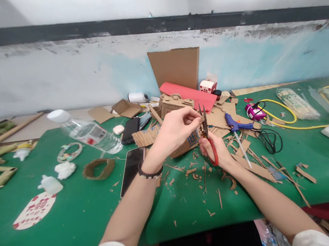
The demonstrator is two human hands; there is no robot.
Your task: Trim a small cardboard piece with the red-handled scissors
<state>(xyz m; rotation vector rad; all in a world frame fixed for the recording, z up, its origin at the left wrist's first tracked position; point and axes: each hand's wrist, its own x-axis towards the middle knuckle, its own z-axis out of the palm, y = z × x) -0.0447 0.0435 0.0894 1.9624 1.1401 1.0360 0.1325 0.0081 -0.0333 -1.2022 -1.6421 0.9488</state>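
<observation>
The left hand (178,128) is over the middle of the green worktop (175,216). Its grip is narrow, with the thumb and finger pinching a small bit of cardboard (202,119). That bit is up in the air, right beside the blades of the scissors (205,131). The right hand (217,148) has its grip curled around the red handles. The blades point to the far side and are a little way apart.

Under the hands is a big cardboard piece (181,150) with blue marks on it. Lots of little scraps (191,171) lie on the near side of it. A black bead bracelet (149,175) is on the left wrist, and a phone (131,169) lies just to the left of that arm. More to the left is a brown ring (87,170), and past it, on the far side, a clear bottle (90,132) with a white cap. A blue glue gun (237,124) lies to the right of the scissors. On the far side, a red sheet (188,94) is behind a cardboard box (172,104).
</observation>
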